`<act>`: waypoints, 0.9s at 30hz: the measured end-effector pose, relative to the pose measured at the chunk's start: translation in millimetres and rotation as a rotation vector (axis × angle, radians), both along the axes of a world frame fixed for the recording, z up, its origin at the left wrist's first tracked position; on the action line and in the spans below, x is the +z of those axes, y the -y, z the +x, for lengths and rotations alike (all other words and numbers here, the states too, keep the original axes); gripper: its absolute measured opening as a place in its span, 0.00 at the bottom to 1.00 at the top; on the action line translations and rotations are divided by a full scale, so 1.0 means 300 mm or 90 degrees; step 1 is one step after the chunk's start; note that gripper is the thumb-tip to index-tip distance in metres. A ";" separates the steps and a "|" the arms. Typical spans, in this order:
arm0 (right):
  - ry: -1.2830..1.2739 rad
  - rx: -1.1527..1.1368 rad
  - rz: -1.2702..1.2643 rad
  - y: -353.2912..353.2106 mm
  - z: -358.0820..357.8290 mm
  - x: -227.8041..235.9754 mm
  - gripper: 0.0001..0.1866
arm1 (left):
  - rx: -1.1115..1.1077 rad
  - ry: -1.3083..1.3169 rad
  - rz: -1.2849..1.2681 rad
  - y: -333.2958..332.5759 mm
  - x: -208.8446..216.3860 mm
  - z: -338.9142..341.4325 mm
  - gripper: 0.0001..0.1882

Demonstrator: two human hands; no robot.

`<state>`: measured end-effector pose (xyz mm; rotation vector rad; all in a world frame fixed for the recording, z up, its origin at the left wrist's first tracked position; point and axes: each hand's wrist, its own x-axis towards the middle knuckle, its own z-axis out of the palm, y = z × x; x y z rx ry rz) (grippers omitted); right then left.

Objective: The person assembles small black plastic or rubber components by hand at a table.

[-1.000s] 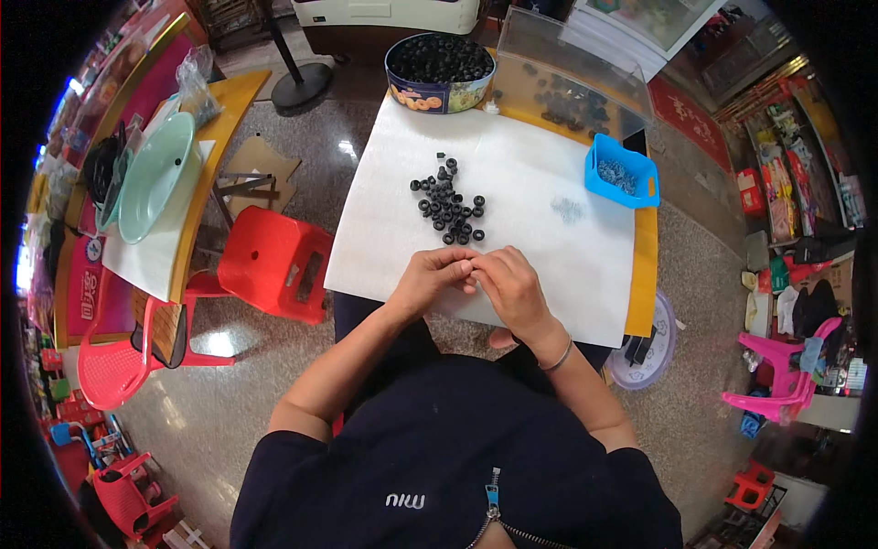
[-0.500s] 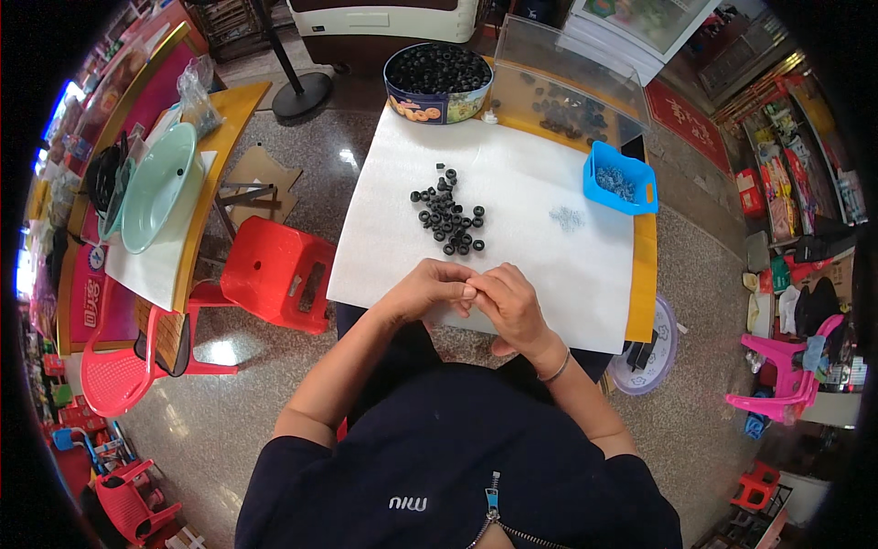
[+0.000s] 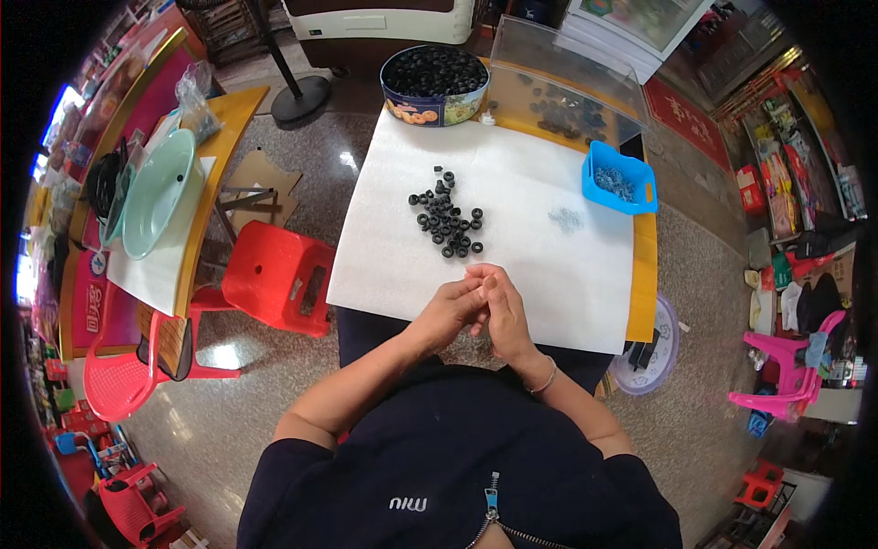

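Note:
My left hand [image 3: 448, 316] and my right hand [image 3: 506, 316] meet at the front edge of the white-covered table [image 3: 530, 274]. Their fingers are closed and pressed together; whatever they hold, if anything, is hidden between them. Just beyond my fingertips lies a loose heap of small black ring-shaped parts [image 3: 446, 220]. To the right of the heap, a scatter of tiny clear or greyish pieces [image 3: 566, 220] rests on the white sheet. A blue plastic basket [image 3: 594, 197] at the right edge holds more of these tiny pieces.
A round tin [image 3: 430, 111] full of black parts stands at the far edge, beside a clear plastic box [image 3: 558, 87] with dark pieces in it. Left of the table is a red stool [image 3: 265, 265]; farther left, a green basin [image 3: 151, 206] sits on another table.
My hands have turned: the right fingers now point up and away, and the left hand has dropped slightly nearer my body. The heap of black parts looks the same.

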<state>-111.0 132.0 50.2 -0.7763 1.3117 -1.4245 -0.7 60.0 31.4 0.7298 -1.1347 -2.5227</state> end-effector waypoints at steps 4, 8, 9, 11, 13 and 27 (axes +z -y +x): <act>-0.222 -0.109 -0.030 0.007 0.009 -0.048 0.18 | 0.073 0.055 -0.023 -0.063 0.030 -0.050 0.13; -0.377 -0.164 -0.172 0.027 -0.004 -0.056 0.16 | 0.061 0.034 -0.032 -0.052 0.016 -0.049 0.15; -0.361 -0.156 -0.161 0.027 -0.007 -0.047 0.16 | 0.063 0.031 -0.019 -0.046 0.024 -0.052 0.15; -0.243 -0.116 -0.095 0.015 -0.016 0.011 0.13 | 0.061 0.024 -0.007 -0.026 0.051 -0.059 0.15; -0.124 -0.077 -0.032 0.017 -0.037 0.059 0.12 | 0.102 -0.056 0.075 0.008 0.077 -0.056 0.16; -0.780 -0.279 -0.248 0.453 -0.564 0.271 0.11 | 0.163 0.007 -0.074 0.141 0.040 -0.008 0.18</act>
